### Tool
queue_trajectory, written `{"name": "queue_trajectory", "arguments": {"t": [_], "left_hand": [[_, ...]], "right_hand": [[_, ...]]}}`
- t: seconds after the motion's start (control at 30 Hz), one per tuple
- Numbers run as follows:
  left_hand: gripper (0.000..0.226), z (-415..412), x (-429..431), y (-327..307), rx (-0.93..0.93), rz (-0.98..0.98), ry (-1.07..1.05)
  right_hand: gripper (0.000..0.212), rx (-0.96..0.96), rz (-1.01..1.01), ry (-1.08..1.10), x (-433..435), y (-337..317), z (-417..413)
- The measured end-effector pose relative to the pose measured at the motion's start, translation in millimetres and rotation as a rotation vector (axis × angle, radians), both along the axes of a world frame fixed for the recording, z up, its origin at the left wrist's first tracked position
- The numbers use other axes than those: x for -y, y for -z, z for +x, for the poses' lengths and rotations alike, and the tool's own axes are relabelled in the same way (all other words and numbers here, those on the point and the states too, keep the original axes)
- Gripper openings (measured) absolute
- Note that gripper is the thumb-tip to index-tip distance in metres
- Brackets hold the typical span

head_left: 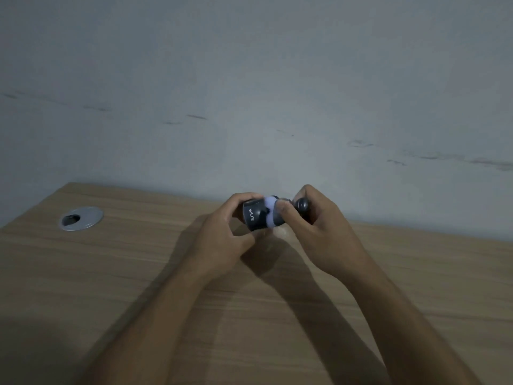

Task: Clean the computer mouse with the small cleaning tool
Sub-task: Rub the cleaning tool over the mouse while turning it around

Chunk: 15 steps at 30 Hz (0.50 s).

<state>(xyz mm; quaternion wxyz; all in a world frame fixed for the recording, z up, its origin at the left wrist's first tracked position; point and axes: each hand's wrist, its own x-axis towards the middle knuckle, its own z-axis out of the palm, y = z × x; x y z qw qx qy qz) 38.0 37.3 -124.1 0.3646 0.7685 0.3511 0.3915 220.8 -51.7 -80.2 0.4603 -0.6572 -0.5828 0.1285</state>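
Your computer mouse (pixel 255 216), dark with white lettering, is held above the far part of the wooden desk (pixel 138 273), close to the grey wall (pixel 249 79). Your left hand (pixel 222 240) curls around its near end, fingers closed on it. Your right hand (pixel 313 234) pinches the small cleaning tool (pixel 301 205), its pale tip against the mouse. A metal cable grommet (pixel 80 218) sits well apart to the left.
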Motion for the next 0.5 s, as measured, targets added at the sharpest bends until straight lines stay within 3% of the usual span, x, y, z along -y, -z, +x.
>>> {"name": "queue_trajectory", "arguments": {"t": [0.27, 0.37, 0.5], "left_hand": [[0.064, 16.5, -0.2, 5.6, 0.041, 0.072, -0.12], [0.051, 20.0, 0.3, 10.0, 0.012, 0.083, -0.118], [0.073, 19.6, -1.3, 14.7, -0.035, 0.118, -0.133]], "right_hand": [[0.043, 0.018, 0.073, -0.005, -2.1, -7.5, -3.7], [0.043, 0.018, 0.071, -0.065, 1.8, -12.9, -7.8], [0.039, 0.129, 0.01, -0.036, 9.3, -16.6, -4.5]]}}
